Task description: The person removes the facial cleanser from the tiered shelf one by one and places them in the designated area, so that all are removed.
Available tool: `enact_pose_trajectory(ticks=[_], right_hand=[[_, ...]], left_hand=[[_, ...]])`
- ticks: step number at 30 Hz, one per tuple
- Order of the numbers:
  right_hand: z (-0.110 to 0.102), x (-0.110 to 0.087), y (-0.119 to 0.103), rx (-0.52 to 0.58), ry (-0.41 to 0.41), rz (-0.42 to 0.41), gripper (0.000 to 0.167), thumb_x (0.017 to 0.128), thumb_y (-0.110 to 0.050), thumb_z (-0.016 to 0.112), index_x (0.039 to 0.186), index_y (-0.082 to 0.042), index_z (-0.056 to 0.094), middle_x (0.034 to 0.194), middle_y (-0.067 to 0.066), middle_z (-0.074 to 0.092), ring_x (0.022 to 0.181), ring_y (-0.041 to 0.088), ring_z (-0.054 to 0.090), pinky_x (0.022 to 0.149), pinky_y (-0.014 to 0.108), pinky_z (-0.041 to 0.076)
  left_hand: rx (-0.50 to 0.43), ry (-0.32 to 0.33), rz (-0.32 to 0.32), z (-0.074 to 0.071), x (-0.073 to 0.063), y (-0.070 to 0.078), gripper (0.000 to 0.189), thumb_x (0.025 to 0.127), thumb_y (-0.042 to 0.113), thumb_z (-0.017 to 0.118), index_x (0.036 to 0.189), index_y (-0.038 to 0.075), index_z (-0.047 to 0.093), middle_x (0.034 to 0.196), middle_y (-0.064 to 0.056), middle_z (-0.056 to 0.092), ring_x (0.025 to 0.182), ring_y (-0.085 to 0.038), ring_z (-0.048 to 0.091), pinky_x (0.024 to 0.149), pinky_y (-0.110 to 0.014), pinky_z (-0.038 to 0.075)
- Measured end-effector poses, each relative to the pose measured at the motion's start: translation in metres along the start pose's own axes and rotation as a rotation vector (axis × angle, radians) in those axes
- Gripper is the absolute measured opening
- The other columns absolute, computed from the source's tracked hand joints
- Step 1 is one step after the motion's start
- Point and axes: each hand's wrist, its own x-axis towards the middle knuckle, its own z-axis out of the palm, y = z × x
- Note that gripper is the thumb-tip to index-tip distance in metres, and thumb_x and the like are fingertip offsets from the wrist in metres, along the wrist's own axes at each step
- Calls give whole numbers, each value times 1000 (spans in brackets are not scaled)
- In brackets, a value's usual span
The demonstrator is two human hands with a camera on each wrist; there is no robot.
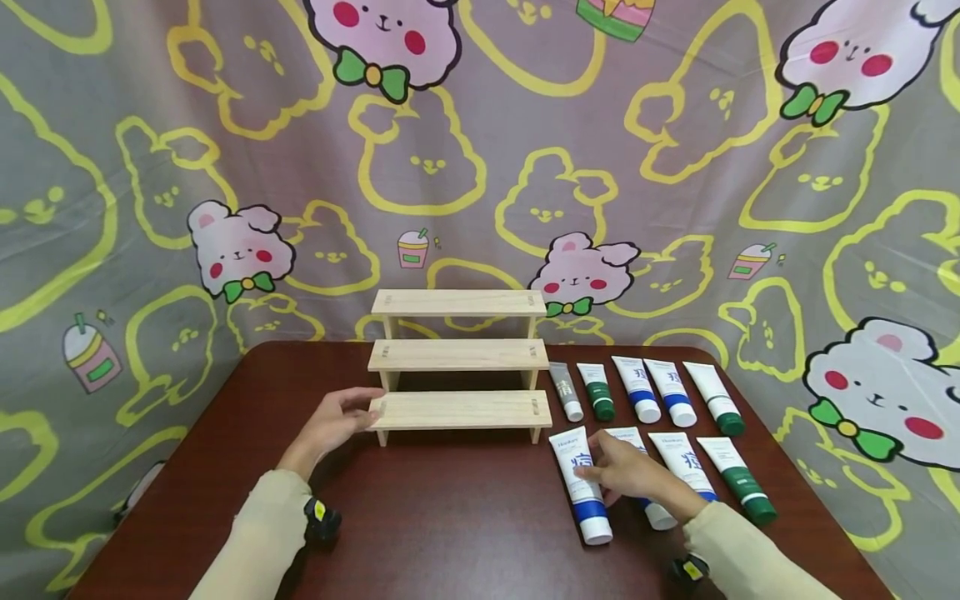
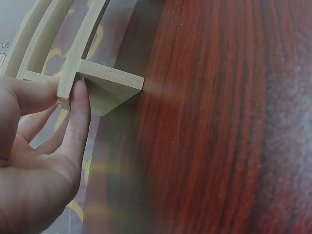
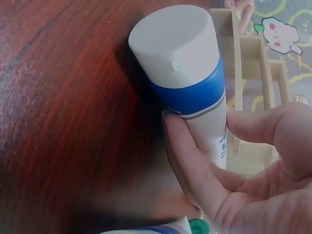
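My left hand (image 1: 341,423) pinches the left end of the lowest step of a three-tier wooden shelf (image 1: 461,410); in the left wrist view, the thumb and fingers (image 2: 78,122) sit on either side of the board's end. Right of the shelf, my right hand (image 1: 628,471) grips a white squeeze tube (image 1: 573,467) with a blue band and a white cap. The right wrist view shows thumb and fingers around the tube body just below the blue band, with the cap (image 3: 173,44) toward the camera. Whether the tube touches the table is unclear.
More tubes lie in two rows on the right: a grey one (image 1: 566,392), several white-and-blue ones (image 1: 637,389) and white-and-green ones (image 1: 738,479). All rest on a dark red-brown table (image 1: 450,525). A patterned cloth (image 1: 465,167) hangs behind it.
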Motion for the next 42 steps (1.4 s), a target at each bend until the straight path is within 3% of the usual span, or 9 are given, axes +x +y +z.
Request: enact_pose_trajectory(ticks=[14, 20, 30, 35, 42], right_hand=[[3, 4, -3, -2, -27, 26, 53, 92, -21, 78, 127, 8, 51, 90, 15, 67, 63, 23, 70, 56, 39, 61], [0, 3, -5, -4, -54, 66, 58, 94, -20, 76, 136, 9, 47, 84, 15, 65, 58, 25, 69, 54, 41, 61], [-2, 8, -1, 18, -63, 9, 56, 99, -18, 70, 139, 12, 45, 87, 15, 65, 59, 23, 70, 54, 40, 61], [-2, 8, -2, -5, -56, 11, 62, 99, -18, 70, 145, 12, 40, 88, 15, 65, 59, 23, 70, 54, 40, 61], [1, 6, -7, -103, -44, 74, 78, 93, -27, 77, 150, 9, 37, 87, 12, 63, 59, 22, 69, 55, 37, 61]], left_hand=[[6, 2, -3, 0, 0, 2, 44, 96, 5, 70, 139, 2, 62, 143, -25, 58, 97, -14, 66, 80, -22, 55], [24, 5, -13, -1, 3, 0, 43, 96, 7, 70, 139, 5, 64, 144, -23, 58, 99, -15, 66, 82, -23, 55], [46, 15, -23, -1, 2, 2, 43, 97, 9, 71, 139, 6, 64, 145, -22, 58, 102, -18, 66, 84, -23, 54], [38, 15, -18, -2, 3, 2, 43, 97, 7, 70, 139, 5, 64, 145, -23, 58, 102, -17, 67, 83, -21, 54], [44, 21, -14, 0, 4, -1, 42, 96, 7, 71, 138, 5, 64, 144, -23, 59, 100, -15, 66, 82, -21, 54]])
